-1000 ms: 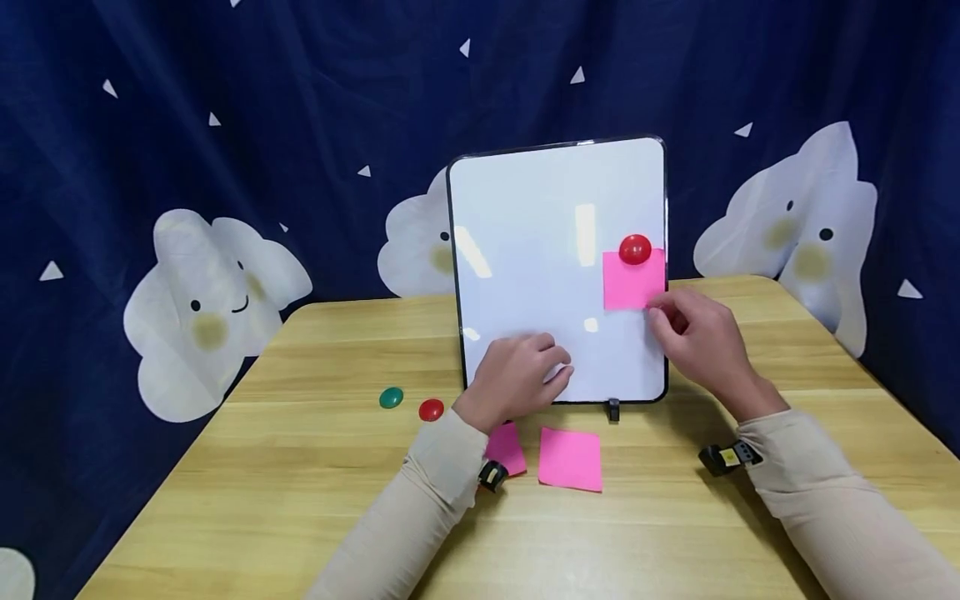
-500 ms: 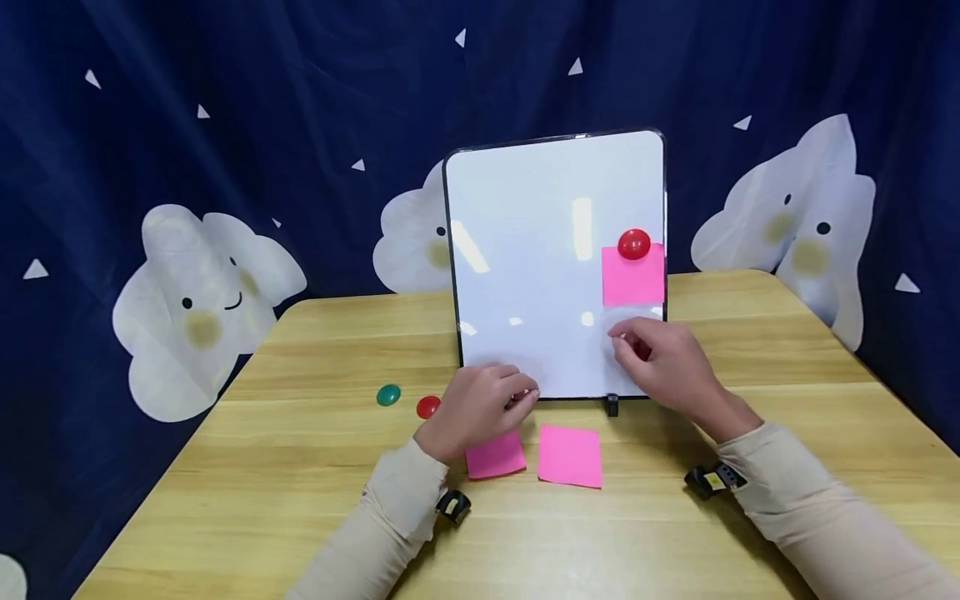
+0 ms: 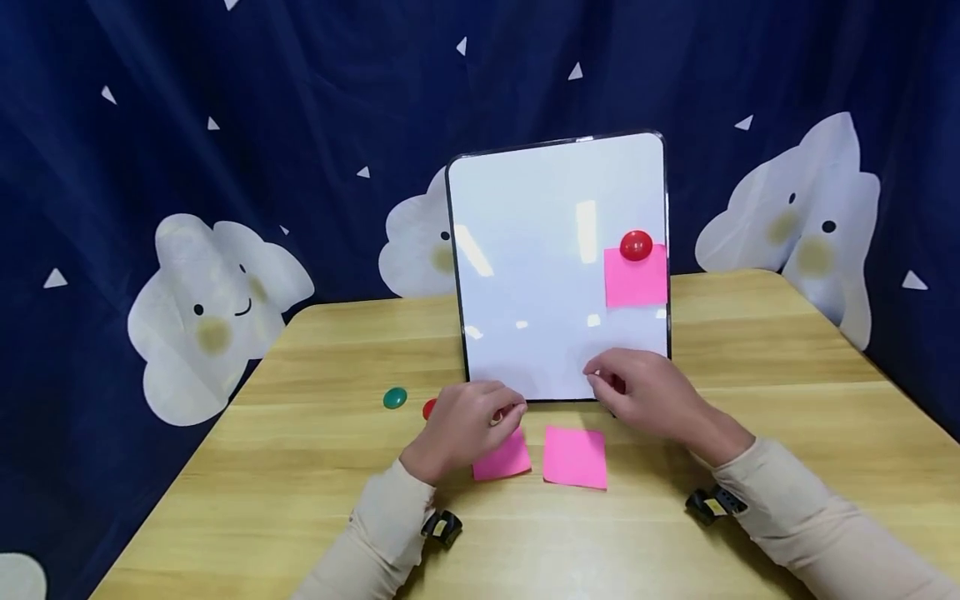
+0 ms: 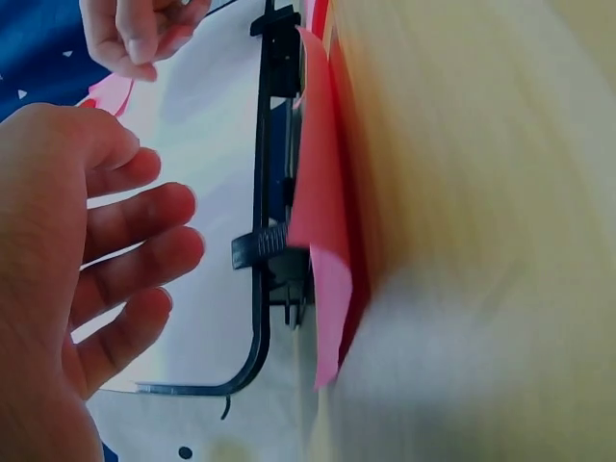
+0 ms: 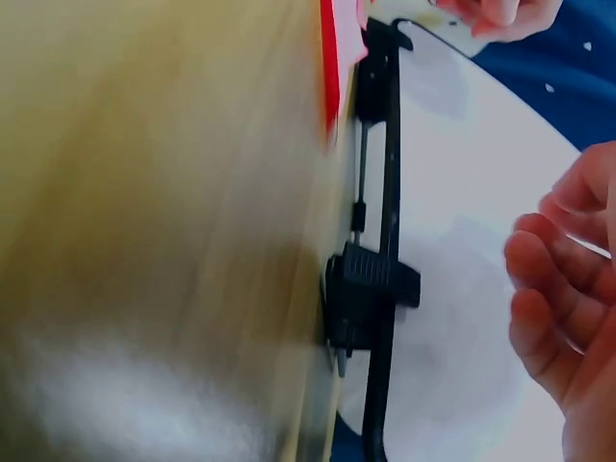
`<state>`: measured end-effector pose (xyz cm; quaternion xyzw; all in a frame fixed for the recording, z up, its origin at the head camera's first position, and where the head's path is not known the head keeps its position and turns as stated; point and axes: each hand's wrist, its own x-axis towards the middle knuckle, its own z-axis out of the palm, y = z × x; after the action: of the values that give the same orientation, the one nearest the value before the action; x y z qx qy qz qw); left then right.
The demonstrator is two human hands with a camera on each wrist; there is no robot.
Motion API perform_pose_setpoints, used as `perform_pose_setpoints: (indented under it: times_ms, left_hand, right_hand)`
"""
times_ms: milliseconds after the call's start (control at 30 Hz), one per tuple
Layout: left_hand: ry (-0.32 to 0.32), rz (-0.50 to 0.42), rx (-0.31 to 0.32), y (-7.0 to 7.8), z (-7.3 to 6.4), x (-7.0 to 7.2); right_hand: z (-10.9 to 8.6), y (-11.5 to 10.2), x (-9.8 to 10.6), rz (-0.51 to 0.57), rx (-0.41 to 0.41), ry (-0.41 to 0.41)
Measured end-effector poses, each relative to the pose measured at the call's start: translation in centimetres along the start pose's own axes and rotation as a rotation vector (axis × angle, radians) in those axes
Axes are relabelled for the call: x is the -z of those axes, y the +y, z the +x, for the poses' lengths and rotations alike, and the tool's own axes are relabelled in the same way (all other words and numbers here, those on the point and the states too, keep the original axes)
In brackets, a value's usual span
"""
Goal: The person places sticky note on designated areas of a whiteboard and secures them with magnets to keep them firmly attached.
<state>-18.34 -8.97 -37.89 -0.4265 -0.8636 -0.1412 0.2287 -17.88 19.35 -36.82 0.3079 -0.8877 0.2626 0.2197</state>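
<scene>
Pink notes (image 3: pixel 574 458) lie side by side on the wooden table (image 3: pixel 540 550), one edge curling off the surface in the left wrist view. Beige sleeves (image 3: pixel 375 533) reach in from the near side, forearms angled toward each other. The left hand (image 3: pixel 461 429) hovers above the left note, hiding its far part, fingers loosely bent, slightly separated and holding nothing. The right hand (image 3: pixel 651 396) hangs before the lower right of the whiteboard (image 3: pixel 532 250), fingers softly curved and likewise unladen. A red magnet (image 3: pixel 428 408) peeks out beside the left hand; a green magnet (image 3: pixel 394 397) sits farther left. On the upright whiteboard, a larger red magnet (image 3: pixel 636 246) overlaps the top edge of another pink note (image 3: pixel 636 283). Behind hangs a navy curtain (image 3: pixel 315 83).
</scene>
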Motion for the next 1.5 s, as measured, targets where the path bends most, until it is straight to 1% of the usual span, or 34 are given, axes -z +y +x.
perform_pose_setpoints:
  times_ms: [233, 367, 533, 667, 833, 1000, 1100, 1267, 1500]
  left_hand:
    - [-0.029, 0.009, 0.049, -0.5, -0.6, 0.5]
    - [-0.046, 0.034, 0.06, -0.9, -1.0, 0.7]
    - [-0.077, 0.052, 0.055, -1.2, -1.2, 0.8]
    - [-0.09, 0.061, 0.08, -1.6, -1.5, 1.0]
    - [-0.121, 0.072, 0.102, -2.3, -1.9, 1.3]
    - [-0.135, 0.055, 0.123, -2.9, -2.1, 1.7]
    - [-0.128, 0.053, 0.152, -3.4, -2.2, 2.2]
    - [-0.106, 0.056, 0.214, -4.4, -2.7, 2.8]
    - [-0.093, 0.069, 0.249, -5.2, -3.0, 3.2]
  right_hand:
    - [0.1, -0.9, -0.2, -0.002, 0.023, -0.178]
    - [0.2, -1.2, -0.5, 0.015, 0.029, -0.247]
    - [0.0, -1.4, -0.6, 0.029, 0.021, -0.29]
    - [-0.1, -1.5, -0.9, 0.03, 0.0, -0.314]
    - [-0.2, -1.7, -1.0, 0.037, -0.029, -0.374]
    - [0.0, -1.9, -0.8, 0.036, -0.027, -0.421]
    - [0.1, -2.0, -0.6, 0.045, -0.013, -0.44]
    - [-0.1, -2.2, -0.5, 0.051, 0.001, -0.496]
    - [-0.4, -2.3, -0.3, 0.016, -0.007, -0.543]
